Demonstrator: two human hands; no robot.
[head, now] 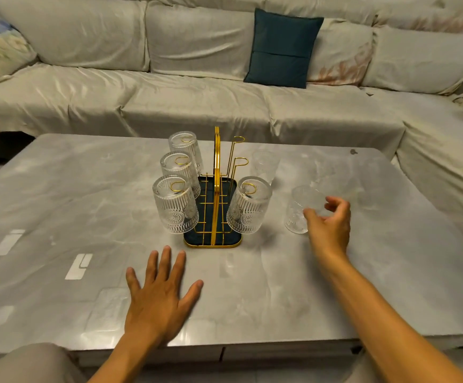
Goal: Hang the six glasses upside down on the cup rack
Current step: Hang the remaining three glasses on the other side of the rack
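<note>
So from the head cam I'm looking down at a grey marble-look table (pixel 58 194) with the gold wire cup rack (pixel 217 172) sitting roughly in the middle, on its dark tray base (pixel 213 239). Four glasses are on it upside down: three down the left side, the far one (pixel 185 147), the middle one (pixel 177 170) and the near one (pixel 175 204), plus one on the near right prong (pixel 249 205). The two rear prongs on the right (pixel 235 156) are bare.

The other two glasses are on the tabletop to the right of the rack. One (pixel 263 167) stands just beside the rack's far right side, mouth up as far as I can tell. The closer one (pixel 299 208) stands a bit further right.

My right hand (pixel 329 225) is at that closer glass, fingers curled and spread open around its rim. The thumb looks like it's against the glass, but I can't tell if there's a real grip. My left hand (pixel 159 297) lies flat and open on the table, palm down, fingers splayed, just in front of the rack and holding nothing.

Behind the table there's a pale covered sofa (pixel 197 100) with a dark teal cushion (pixel 282 48) propped on it.
</note>
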